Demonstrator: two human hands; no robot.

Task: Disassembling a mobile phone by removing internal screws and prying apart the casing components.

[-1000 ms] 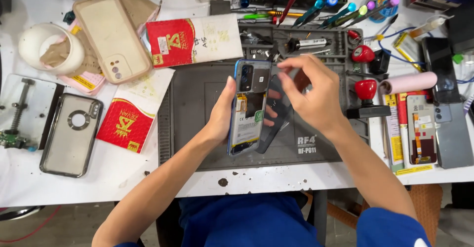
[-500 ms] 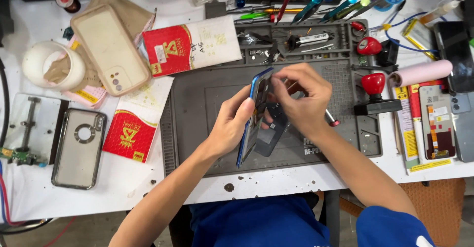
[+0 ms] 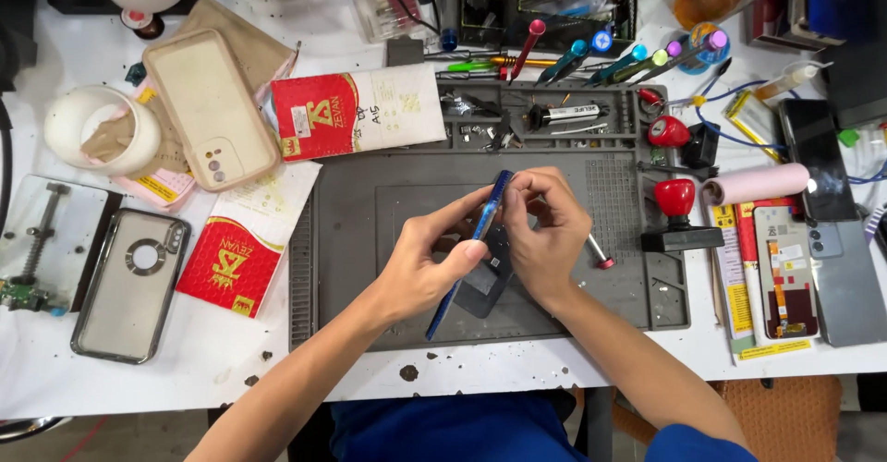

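Head view: blue phone [image 3: 467, 254] held edge-on above grey ribbed work mat [image 3: 370, 240] on desk, long axis diagonal, top end pointing up-right. Thin, glossy slab; dark panel [image 3: 482, 286] beneath. Left hand [image 3: 420, 268] fingers clamp phone's side; right hand [image 3: 545, 236] fingers pinch its top end, wrists bent inward.

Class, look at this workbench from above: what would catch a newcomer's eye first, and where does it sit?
First, the two hands at the centre of the grey mat: the left hand and right hand hold a blue phone tilted on its edge. Next, the red packets left of the mat, beside a beige phone case. A row of coloured screwdrivers lies along the back.
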